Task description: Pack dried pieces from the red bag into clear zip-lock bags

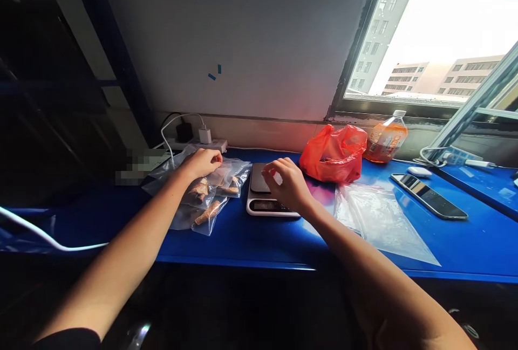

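Observation:
My left hand [202, 162] rests with curled fingers on a pile of clear zip bags [204, 193] that hold brown chunks; it pinches the top edge of one bag. My right hand [286, 184] hovers over a small kitchen scale [259, 191], fingers bent as in a pinch; what they hold, if anything, is too small to name. The scale's dark platform and front display are partly hidden by this hand. All of this lies on a blue table [251, 239].
A red plastic bag [334, 153] sits behind the scale, with a bottle of orange drink [385, 139] beside it. Empty clear bags [376, 218] and a phone [428, 195] lie to the right. A power strip with a charger [198, 138] and white cable stands at the back left.

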`<control>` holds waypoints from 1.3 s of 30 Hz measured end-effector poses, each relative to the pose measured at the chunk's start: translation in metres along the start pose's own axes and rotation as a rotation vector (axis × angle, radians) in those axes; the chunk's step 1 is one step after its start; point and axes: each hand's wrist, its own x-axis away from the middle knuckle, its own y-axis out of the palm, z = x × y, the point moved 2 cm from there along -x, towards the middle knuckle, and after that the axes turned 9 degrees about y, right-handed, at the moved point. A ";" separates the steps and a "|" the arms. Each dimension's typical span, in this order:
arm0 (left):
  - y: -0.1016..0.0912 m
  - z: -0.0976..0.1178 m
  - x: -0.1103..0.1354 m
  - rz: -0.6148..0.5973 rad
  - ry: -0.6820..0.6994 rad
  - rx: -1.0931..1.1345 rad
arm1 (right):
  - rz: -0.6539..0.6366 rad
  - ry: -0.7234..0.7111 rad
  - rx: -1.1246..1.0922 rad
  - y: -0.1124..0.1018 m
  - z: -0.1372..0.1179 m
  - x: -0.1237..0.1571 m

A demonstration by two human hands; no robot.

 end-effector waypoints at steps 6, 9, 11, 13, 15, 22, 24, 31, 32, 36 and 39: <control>-0.015 0.070 0.006 0.172 0.322 0.041 | -0.035 0.253 -0.400 0.006 -0.003 0.000; -0.012 0.104 0.012 0.242 0.566 0.057 | -0.096 0.426 -0.664 0.009 -0.005 -0.001; -0.005 0.116 0.015 0.248 0.649 0.056 | -0.164 0.494 -0.781 0.008 -0.006 -0.002; 0.001 0.120 0.016 0.243 0.688 0.061 | -0.236 0.524 -0.825 0.003 -0.006 -0.004; 0.006 0.120 0.016 0.230 0.700 0.067 | -0.312 0.532 -0.827 -0.001 -0.005 -0.005; 0.014 0.124 0.018 0.154 0.714 0.082 | -0.407 0.513 -0.747 -0.001 0.001 0.000; 0.016 0.126 0.018 0.103 0.702 0.074 | -0.322 0.458 -0.622 0.003 0.004 0.001; 0.014 0.134 0.020 0.032 0.737 0.158 | -0.066 0.327 -0.214 -0.001 0.010 -0.002; 0.014 0.134 0.021 0.035 0.733 0.181 | -0.082 0.287 -0.218 -0.003 0.009 -0.003; 0.013 0.126 0.020 0.042 0.619 0.241 | -0.151 0.212 -0.295 -0.007 0.003 -0.002; 0.014 0.118 0.019 0.065 0.530 0.228 | -0.141 0.190 -0.295 -0.007 0.000 0.000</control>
